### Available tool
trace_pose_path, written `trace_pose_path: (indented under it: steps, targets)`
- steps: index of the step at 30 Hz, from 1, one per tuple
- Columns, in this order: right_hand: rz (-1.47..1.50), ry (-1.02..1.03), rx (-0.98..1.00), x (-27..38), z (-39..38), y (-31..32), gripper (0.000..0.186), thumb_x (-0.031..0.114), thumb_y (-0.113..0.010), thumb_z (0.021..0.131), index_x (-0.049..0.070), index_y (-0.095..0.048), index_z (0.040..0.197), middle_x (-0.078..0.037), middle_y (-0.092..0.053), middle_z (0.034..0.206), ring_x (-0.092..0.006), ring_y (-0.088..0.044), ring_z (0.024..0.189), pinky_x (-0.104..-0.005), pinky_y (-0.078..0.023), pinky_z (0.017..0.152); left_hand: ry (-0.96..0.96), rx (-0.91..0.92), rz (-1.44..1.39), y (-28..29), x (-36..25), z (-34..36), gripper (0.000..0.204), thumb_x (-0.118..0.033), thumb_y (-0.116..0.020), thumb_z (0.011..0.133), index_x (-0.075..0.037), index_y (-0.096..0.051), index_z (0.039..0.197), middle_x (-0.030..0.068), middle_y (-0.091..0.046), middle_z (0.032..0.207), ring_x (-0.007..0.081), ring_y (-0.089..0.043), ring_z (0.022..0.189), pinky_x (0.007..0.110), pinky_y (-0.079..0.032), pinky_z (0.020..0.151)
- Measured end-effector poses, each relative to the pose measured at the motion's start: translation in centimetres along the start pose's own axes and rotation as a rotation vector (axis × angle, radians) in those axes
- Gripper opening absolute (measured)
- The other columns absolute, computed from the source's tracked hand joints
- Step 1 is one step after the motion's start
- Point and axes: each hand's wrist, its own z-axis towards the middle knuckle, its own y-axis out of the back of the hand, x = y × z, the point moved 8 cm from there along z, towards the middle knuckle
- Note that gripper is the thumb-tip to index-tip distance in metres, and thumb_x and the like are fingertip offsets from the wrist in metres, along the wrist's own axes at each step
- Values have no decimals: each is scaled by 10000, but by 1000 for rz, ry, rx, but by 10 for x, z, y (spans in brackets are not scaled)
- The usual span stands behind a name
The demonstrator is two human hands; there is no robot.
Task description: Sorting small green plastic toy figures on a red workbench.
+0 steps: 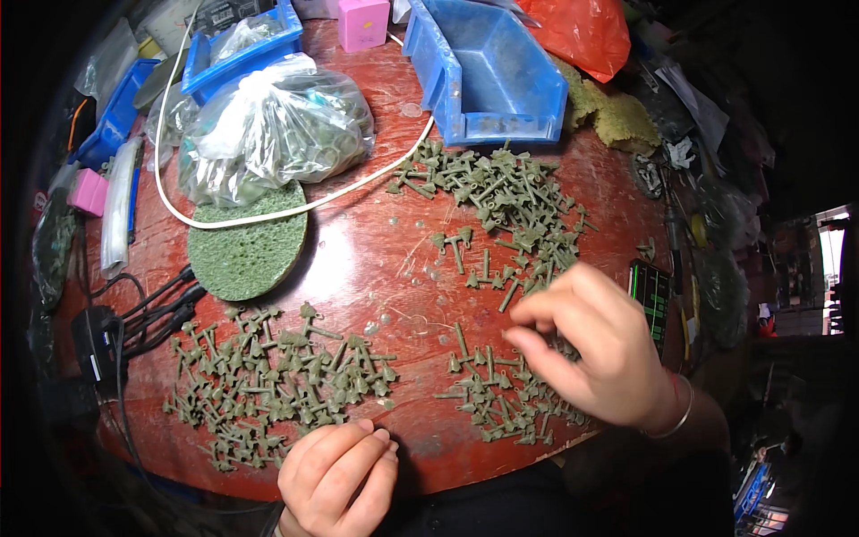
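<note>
Small olive-green parts with thin stems and flared heads lie in loose piles on the red table (pixel 358 259). My left hand (pixel 338 479) rests at the near edge, beside the left pile (pixel 277 385); its fingers are curled together, and whatever they may hold is hidden. Over the right near pile (pixel 501 394) hovers my right hand (pixel 599 349), fingers bent. Its thumb and index fingertips are close but apart, with nothing visible between them. Just beyond those fingertips, the far pile (pixel 510 192) spreads toward the blue bin.
An open blue bin (pixel 501 72) stands at the back. Left of it, a filled clear plastic bag (pixel 277 125) rests partly over a round green sponge-like pad (pixel 246 246). A white cable (pixel 349 190) crosses the table. Black cables (pixel 161 300) lie left; a dark device with green display (pixel 649 300) lies right.
</note>
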Motion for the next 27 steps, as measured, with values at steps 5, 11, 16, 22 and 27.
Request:
trace_pose_path:
  steps: [5,11,16,22,27]
  targets:
    - [-240,83,39,-7,22,-10,249,29,-766,853,-23,-657,1070,-141,-569,981,-320,-614,911,-420,-532,789,-7,-14,-17,-1,1,1,202,28,-811,750,-16,-712,921,92,-722,996,284,-721,908,397,-599,714]
    - [-107,81,105,-6,25,-20,199,14,-739,862,-15,-646,1036,-137,-555,957,-321,-608,909,-427,-527,796,-4,2,-22,1,1,1,196,18,-818,750,-17,-721,916,91,-721,993,281,-720,915,396,-599,704]
    - [-58,104,149,2,17,-24,166,5,-733,862,-8,-643,1001,-130,-549,939,-315,-605,901,-420,-522,787,-18,2,-38,1,1,1,188,11,-821,749,-16,-722,906,93,-720,987,282,-720,909,394,-603,702]
    - [-4,201,89,24,9,-15,183,-6,-747,836,-19,-658,995,-110,-538,876,-288,-601,803,-390,-520,698,-5,1,-32,0,1,1,187,14,-816,751,-17,-723,911,90,-720,991,284,-720,913,395,-602,703]
    - [94,201,211,33,-4,-21,199,23,-762,854,-20,-672,1026,-111,-567,907,-286,-617,817,-378,-532,704,-5,7,-16,0,0,1,185,14,-812,754,-18,-723,911,87,-720,991,284,-719,920,399,-599,707]
